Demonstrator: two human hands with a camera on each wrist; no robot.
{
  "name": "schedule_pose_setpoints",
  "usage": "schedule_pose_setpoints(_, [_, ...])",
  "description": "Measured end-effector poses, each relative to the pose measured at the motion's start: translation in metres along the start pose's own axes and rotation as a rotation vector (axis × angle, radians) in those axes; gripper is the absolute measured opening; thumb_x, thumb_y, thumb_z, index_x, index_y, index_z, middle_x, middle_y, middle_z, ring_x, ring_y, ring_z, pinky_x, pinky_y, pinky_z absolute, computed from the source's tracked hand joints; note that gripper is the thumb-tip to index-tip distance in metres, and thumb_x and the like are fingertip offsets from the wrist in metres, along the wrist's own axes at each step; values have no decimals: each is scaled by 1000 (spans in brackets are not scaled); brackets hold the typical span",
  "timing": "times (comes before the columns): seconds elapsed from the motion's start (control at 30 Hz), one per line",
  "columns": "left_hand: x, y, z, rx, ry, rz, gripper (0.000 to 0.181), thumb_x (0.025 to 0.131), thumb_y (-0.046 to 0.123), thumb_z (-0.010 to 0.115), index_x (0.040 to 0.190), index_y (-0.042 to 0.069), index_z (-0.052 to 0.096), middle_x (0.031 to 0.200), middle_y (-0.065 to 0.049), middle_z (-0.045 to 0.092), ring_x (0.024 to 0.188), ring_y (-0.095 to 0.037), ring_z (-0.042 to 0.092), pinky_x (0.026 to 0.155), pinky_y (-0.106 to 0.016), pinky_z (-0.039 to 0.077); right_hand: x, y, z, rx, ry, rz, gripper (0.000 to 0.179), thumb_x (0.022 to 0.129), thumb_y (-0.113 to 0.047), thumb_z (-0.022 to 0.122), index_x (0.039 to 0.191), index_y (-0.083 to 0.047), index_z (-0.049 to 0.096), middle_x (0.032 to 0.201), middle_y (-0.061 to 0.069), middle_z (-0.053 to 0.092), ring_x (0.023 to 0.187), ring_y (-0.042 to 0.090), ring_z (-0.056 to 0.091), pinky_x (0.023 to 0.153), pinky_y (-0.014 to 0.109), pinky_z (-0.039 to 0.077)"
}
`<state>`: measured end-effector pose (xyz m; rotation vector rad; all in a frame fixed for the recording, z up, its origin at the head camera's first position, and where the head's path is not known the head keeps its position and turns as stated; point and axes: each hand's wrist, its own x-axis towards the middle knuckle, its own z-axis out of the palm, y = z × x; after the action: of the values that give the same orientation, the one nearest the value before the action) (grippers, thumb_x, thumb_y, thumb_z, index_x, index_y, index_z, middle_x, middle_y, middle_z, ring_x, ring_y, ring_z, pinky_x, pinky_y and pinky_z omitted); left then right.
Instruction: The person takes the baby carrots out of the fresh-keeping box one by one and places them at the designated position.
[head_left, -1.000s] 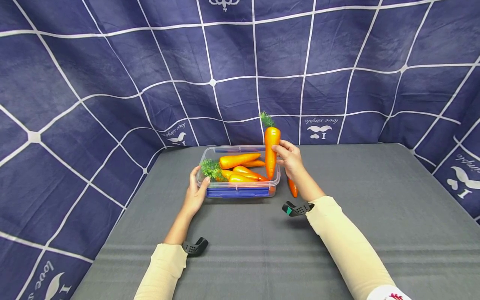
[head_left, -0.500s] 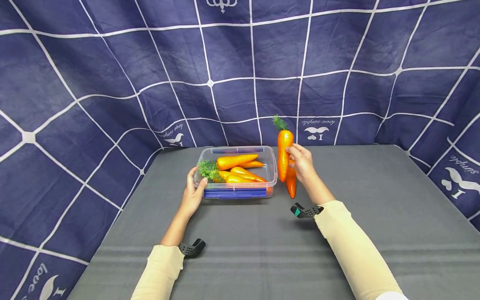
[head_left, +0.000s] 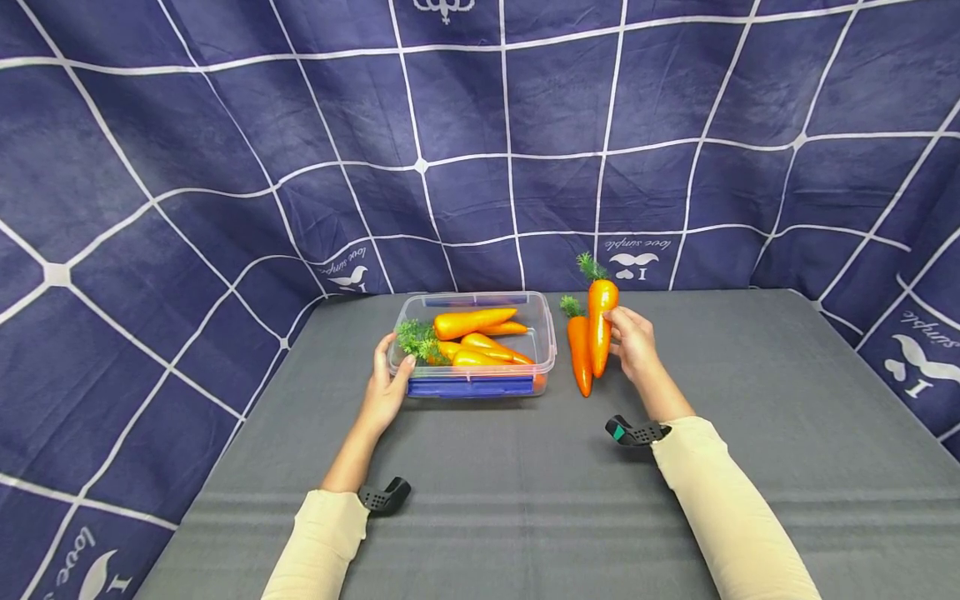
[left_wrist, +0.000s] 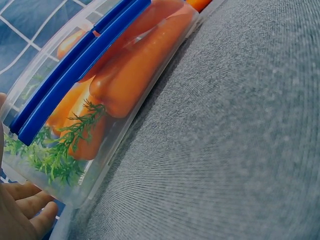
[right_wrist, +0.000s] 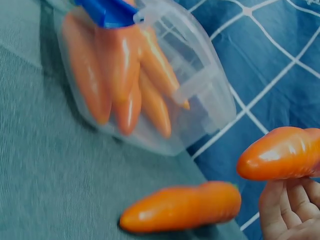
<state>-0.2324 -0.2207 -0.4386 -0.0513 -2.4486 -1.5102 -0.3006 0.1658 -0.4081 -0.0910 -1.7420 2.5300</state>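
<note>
A clear plastic food container point(head_left: 550, 333) with blue clips stands on the grey table, several orange carrots point(head_left: 474, 322) with green tops inside. My left hand point(head_left: 386, 387) grips its left end, thumb at the front rim and fingers along the outer side. To the right of the container, my right hand point(head_left: 636, 337) pinches a carrot point(head_left: 600, 317) between thumb and fingers, its leafy top pointing away from me. A second loose carrot point(head_left: 578, 354) lies on the table just left of the held one; the right wrist view shows a gap between the held carrot point(right_wrist: 280, 152) and the lying carrot point(right_wrist: 185, 207).
The grey cloth-covered table point(head_left: 495, 500) reaches back to a blue curtain point(head_left: 465, 108) with white grid lines, which hangs behind it and on both sides. A black band point(head_left: 633, 432) sits at the right wrist, another black band point(head_left: 386, 496) at the left.
My right hand has carried the carrot from over the container's right end out to the right and lower, past the lying carrot, which now shows whole. The left hand stays on the container.
</note>
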Motion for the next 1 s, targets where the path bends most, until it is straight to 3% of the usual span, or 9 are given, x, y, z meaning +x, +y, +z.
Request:
schedule_pose_setpoints(0.13, [0,1,0,2,-2,0,58,101,30,51,150,19,24,149,-24,34,128,-43,39,105,-58,27,2,4,-11,-36,20,20,18,88,-6,53,77,-16,62,71,-4,59,64,7,59,55,23,51])
schedule_pose_setpoints(0.3, [0,1,-1,9,-4,4,58,101,31,51,150,19,24,149,-24,34,128,-44,40,105,-59,27,3,8,-22,-140,49,41,6,88,-9,55,93,-9,59,75,-5,59,63,6,57,53,23,51])
schedule_pose_setpoints(0.6, [0,0,0,10,-4,3,58,101,32,51,151,19,24,147,-26,35,128,-44,40,105,-59,27,4,18,-31,-323,40,77,47,91,-14,60,128,11,48,75,-7,59,64,4,58,53,22,52])
schedule_pose_setpoints(0.77, [0,0,0,14,1,7,58,101,32,51,150,19,24,144,-28,39,125,-44,42,104,-58,28,6,22,-34,-385,23,87,55,92,-16,61,136,13,44,79,-7,59,63,3,60,56,22,54])
schedule_pose_setpoints(1.0, [-1,1,0,14,7,7,58,101,32,51,150,19,24,141,-29,42,123,-44,44,103,-58,30,7,26,-34,-454,37,79,55,92,-18,65,134,14,46,82,-3,60,63,2,60,57,23,54])
